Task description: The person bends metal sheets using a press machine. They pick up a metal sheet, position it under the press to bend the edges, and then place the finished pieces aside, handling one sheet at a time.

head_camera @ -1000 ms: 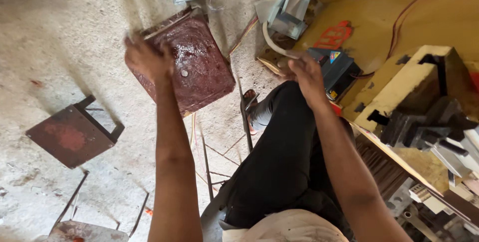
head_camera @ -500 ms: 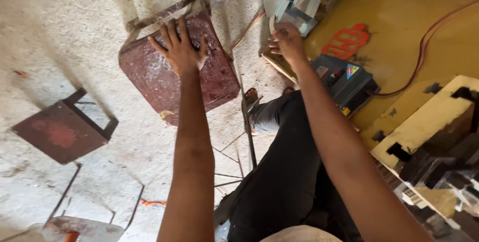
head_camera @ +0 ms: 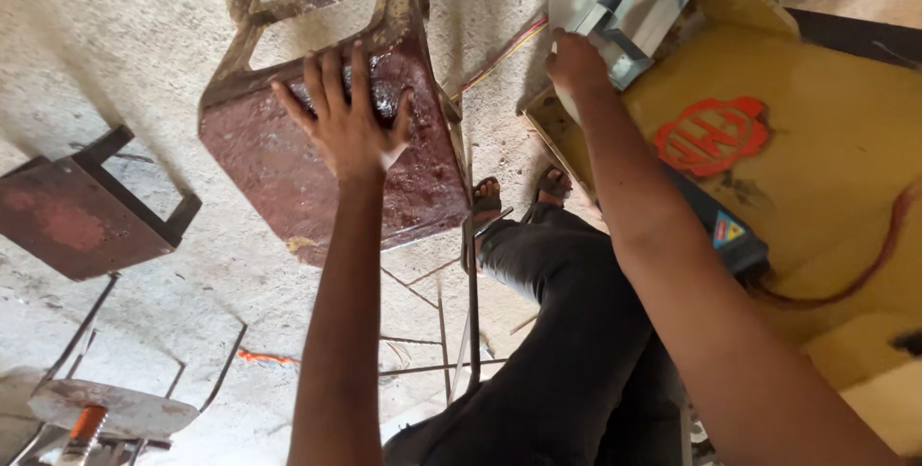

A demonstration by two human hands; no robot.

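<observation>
My left hand (head_camera: pixel 348 115) lies flat with spread fingers on the seat of a rusty red metal stool (head_camera: pixel 288 168) that stands on the concrete floor. My right hand (head_camera: pixel 574 61) reaches to the far edge of a yellow table (head_camera: pixel 816 187) and closes on a piece among several grey sheet-metal pieces (head_camera: pixel 624 0); its fingers are partly hidden. My legs in black trousers (head_camera: pixel 567 331) and sandalled feet (head_camera: pixel 519 192) show below.
A second rusty stool (head_camera: pixel 82 211) stands at the left. Thin steel rod frames (head_camera: pixel 442 331) lie on the floor by my legs. A small round metal stand (head_camera: pixel 106 408) sits at bottom left. A dark blue box (head_camera: pixel 720 235) and an orange cable (head_camera: pixel 864 274) rest on the table.
The view has moved closer to the stool and table. My left hand has gone from the stool's edge to flat on its seat. My right hand has reached farther, up to the grey metal pieces.
</observation>
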